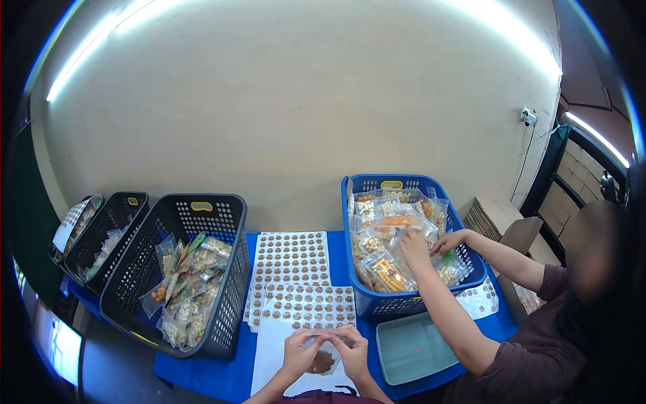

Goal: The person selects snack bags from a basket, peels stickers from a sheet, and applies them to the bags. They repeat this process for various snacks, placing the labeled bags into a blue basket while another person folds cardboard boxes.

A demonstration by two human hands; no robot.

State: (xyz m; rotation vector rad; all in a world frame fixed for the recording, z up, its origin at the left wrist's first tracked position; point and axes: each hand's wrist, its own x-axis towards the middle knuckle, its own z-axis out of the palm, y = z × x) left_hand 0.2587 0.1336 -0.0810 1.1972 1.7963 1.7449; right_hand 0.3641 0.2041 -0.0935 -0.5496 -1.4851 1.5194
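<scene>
Hands: left hand point(300, 351) and right hand point(351, 348) pinch clear pouch point(325, 357), long axis left-right.

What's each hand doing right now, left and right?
Left hand: fingers pinched on the clear packet.
Right hand: fingers pinched on the same packet, over the white sheet.

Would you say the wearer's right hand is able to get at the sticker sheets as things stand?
Probably yes: the sticker sheets lie flat just beyond the right hand, nothing between, though both hands pinch a small clear packet.
</scene>
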